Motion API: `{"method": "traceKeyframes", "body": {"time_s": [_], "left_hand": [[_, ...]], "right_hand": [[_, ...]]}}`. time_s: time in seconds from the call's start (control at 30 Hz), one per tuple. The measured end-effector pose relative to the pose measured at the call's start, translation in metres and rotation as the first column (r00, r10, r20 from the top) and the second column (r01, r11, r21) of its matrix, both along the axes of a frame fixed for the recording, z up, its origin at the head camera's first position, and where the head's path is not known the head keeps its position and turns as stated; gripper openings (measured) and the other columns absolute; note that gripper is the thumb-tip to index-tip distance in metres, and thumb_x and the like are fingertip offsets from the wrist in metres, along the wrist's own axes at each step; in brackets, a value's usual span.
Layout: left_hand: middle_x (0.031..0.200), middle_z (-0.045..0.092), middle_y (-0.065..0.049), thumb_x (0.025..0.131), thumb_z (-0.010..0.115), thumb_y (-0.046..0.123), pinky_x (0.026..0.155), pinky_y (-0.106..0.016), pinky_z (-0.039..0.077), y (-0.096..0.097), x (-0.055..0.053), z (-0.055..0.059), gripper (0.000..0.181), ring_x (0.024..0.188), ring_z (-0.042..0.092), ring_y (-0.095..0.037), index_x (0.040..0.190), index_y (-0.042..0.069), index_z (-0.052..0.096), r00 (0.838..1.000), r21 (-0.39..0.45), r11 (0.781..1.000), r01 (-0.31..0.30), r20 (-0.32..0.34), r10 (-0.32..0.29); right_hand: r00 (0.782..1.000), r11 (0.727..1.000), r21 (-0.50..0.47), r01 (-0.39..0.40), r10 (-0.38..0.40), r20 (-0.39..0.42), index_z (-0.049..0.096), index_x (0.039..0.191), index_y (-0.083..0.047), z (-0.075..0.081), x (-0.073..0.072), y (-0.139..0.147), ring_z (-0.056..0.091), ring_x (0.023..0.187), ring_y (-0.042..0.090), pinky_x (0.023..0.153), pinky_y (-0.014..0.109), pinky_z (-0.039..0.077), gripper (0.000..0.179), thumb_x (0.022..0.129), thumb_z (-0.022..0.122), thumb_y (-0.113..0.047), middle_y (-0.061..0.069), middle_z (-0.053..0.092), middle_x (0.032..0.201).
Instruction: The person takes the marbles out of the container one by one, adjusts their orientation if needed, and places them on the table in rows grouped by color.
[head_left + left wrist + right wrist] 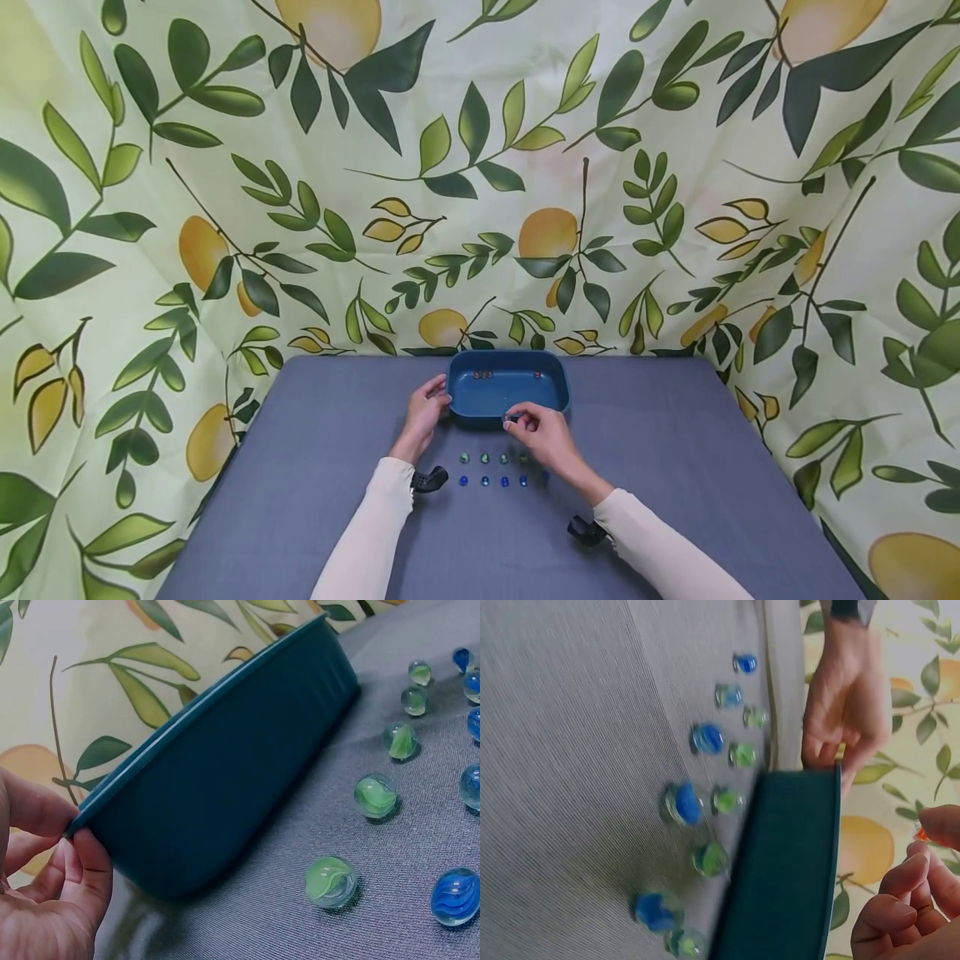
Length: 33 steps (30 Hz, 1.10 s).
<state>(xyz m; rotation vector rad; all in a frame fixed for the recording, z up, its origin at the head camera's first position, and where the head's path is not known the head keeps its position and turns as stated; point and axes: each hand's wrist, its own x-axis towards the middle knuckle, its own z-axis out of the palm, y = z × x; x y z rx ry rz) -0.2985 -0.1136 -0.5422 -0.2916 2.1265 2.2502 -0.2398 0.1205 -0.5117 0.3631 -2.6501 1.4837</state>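
Note:
A dark teal plastic tub (pixel 457 408) stands near the table's far edge, with several small orange-brown marbles (pixel 483 375) on its floor. At its left end, my left hand (pixel 424 414) pinches the rim between thumb and fingers. My right hand (pixel 549 435) is at the tub's near rim, thumb and fingertips together. Between them, the right wrist view shows a small clear-and-orange marble (pixel 921 833). In front of the tub lies a row of green-swirled marbles (pixel 375 796), and nearer to me a row of blue-swirled marbles (pixel 456 897).
A grey-blue cloth covers the table (pixel 300 500). Behind and at both sides hangs a curtain (pixel 480 208) printed with leaves and yellow fruit. Each wrist wears a black strap mount (pixel 431 479).

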Motion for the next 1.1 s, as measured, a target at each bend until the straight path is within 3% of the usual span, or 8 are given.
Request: {"method": "traceKeyframes", "body": {"time_s": [0.23,0.53,1.1], "left_hand": [[0.139,0.05,-0.022,0.092,0.053,-0.003,0.08,-0.025,0.049,-0.001,-0.001,0.001,0.052,0.124,0.052,-0.033,0.143,0.003,0.05,1.0,-0.003,1.0,-0.003,0.0,0.003],[0.137,0.052,-0.021,0.091,0.054,-0.004,0.082,-0.029,0.049,-0.001,-0.001,0.001,0.052,0.118,0.054,-0.029,0.142,0.003,0.05,1.0,0.002,1.0,-0.01,0.003,0.01],[0.14,0.051,-0.021,0.092,0.054,-0.003,0.083,-0.028,0.048,0.0,-0.002,0.001,0.052,0.124,0.052,-0.033,0.143,0.003,0.049,1.0,-0.007,1.0,0.003,-0.003,-0.003]], "right_hand": [[0.998,0.998,0.009,-0.066,0.066,-0.014,0.071,0.092,-0.023,-0.007,0.02,-0.006,0.046,0.058,0.004,0.052,0.019,0.038,0.008,0.086,0.075,-0.022,-0.009,0.054,0.069],[0.989,0.991,0.007,-0.132,0.131,0.071,0.072,0.095,-0.019,-0.013,0.042,-0.018,0.045,0.055,0.001,0.051,0.018,0.039,0.009,0.087,0.074,-0.023,-0.007,0.056,0.068],[0.966,0.974,0.033,-0.225,0.218,0.14,0.071,0.092,-0.015,-0.037,0.062,-0.04,0.044,0.052,-0.001,0.047,0.017,0.035,0.009,0.084,0.075,-0.018,-0.011,0.052,0.064]]}}
